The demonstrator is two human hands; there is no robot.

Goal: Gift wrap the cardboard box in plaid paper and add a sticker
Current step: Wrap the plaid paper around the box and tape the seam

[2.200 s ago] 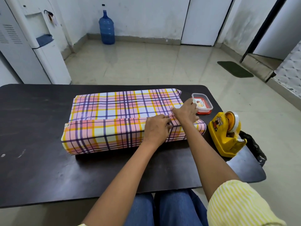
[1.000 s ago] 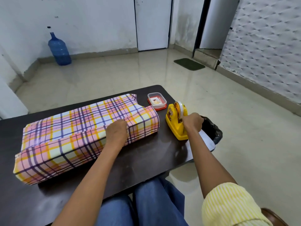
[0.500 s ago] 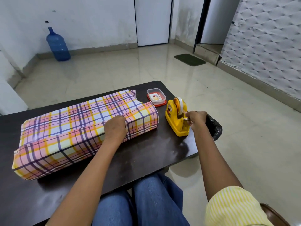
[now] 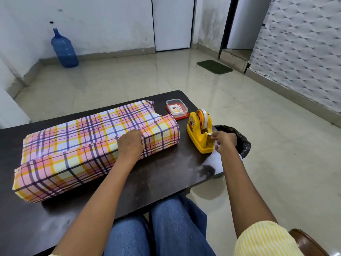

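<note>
The box wrapped in plaid paper (image 4: 77, 145) lies lengthwise on the dark table (image 4: 162, 174). My left hand (image 4: 131, 145) presses down on the overlapping paper seam near the box's right end, its fingers curled over the top edge. A yellow tape dispenser (image 4: 200, 134) stands to the right of the box. My right hand (image 4: 224, 140) is at the dispenser's cutter end, and its fingertips pinch the end of the tape. A small clear container with a red lid and a sticker inside (image 4: 176, 108) sits behind the dispenser.
A black plastic bag (image 4: 239, 139) hangs at the table's right edge, behind my right hand. On the floor stand a blue water bottle (image 4: 63, 49) by the far wall and a green mat (image 4: 214, 67) near a doorway. A brown chair edge (image 4: 308, 242) shows at bottom right.
My right hand left the box's seam, reached the tape dispenser and now pinches the tape at its cutter. My left hand stays pressed on the seam. The camera turned to the right.
</note>
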